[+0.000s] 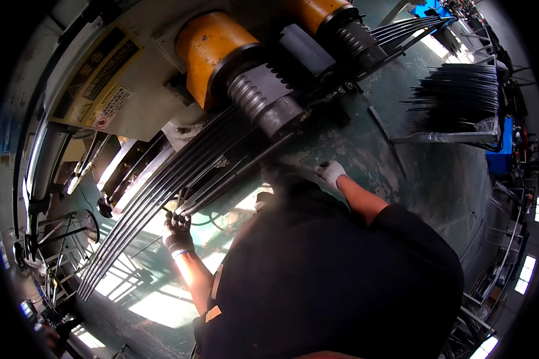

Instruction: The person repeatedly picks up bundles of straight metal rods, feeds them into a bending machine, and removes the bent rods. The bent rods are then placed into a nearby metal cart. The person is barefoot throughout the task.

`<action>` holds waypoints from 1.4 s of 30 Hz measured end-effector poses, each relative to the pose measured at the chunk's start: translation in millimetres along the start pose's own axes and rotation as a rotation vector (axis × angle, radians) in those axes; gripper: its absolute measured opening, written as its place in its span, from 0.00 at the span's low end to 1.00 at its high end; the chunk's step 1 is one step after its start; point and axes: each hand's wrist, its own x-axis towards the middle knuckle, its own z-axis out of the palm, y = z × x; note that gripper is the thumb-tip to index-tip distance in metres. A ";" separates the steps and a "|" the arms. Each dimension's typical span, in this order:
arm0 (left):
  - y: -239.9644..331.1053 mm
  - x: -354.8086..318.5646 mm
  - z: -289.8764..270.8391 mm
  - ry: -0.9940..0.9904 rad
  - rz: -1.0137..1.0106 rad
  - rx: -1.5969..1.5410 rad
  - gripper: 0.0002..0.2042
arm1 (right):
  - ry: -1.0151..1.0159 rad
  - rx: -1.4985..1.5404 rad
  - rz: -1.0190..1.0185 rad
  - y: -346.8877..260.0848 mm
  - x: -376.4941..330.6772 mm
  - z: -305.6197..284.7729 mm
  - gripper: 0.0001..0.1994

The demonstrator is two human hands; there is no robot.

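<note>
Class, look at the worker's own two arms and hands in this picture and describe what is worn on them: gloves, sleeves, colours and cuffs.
The left hand wears a dark, textured work glove with a pale banded cuff at the wrist. The right hand wears a light, whitish knitted glove. Both forearms are bare below short sleeves of a dark top. No watch or markings can be made out.

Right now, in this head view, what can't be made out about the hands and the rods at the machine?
- Left hand: gloved and on the long dark rods; whether its fingers close around one is too small to tell.
- Right hand: fingertips blurred, and the person's dark torso hides what lies beneath.
- Rod ends: hidden behind the ribbed roller.
</note>
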 end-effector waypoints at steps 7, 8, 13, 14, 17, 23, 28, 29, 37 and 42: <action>-32.2 -56.0 20.8 -0.157 -0.112 -0.117 0.24 | 0.177 0.283 -0.157 0.2 -58.9 -24.4 0.16; -28.6 -61.4 21.3 -0.180 -0.071 -0.101 0.22 | 0.242 0.358 -0.227 -12.6 -61.7 -32.0 0.16; 23.9 -107.5 41.3 -0.249 0.170 -0.202 0.25 | 0.368 0.848 -0.729 -104.0 -61.5 -80.9 0.11; 36.0 -62.2 -8.2 -0.408 0.571 0.226 0.26 | 0.367 0.941 -0.772 -132.6 -75.2 -91.8 0.11; 62.7 -81.0 -3.8 -1.056 0.355 -0.278 0.29 | 0.464 1.023 -0.840 -179.7 -93.7 -123.6 0.15; 109.4 -144.5 57.0 -0.283 0.447 -0.538 0.28 | 0.217 1.398 -0.758 -228.9 -77.6 -149.6 0.25; 108.8 -167.3 91.5 -0.378 0.562 -0.364 0.27 | 0.204 1.484 -0.689 -245.8 -55.5 -154.8 0.24; 126.4 -167.0 86.1 -0.402 0.577 -0.364 0.24 | 0.212 1.460 -0.695 -247.9 -50.2 -152.8 0.23; 247.8 -238.4 127.7 -0.422 0.777 -0.026 0.19 | 0.591 0.785 -1.196 -243.8 45.0 -126.2 0.17; 248.9 -312.0 204.4 -0.215 1.011 0.091 0.20 | 0.958 -0.272 -1.033 -238.0 16.8 -148.0 0.21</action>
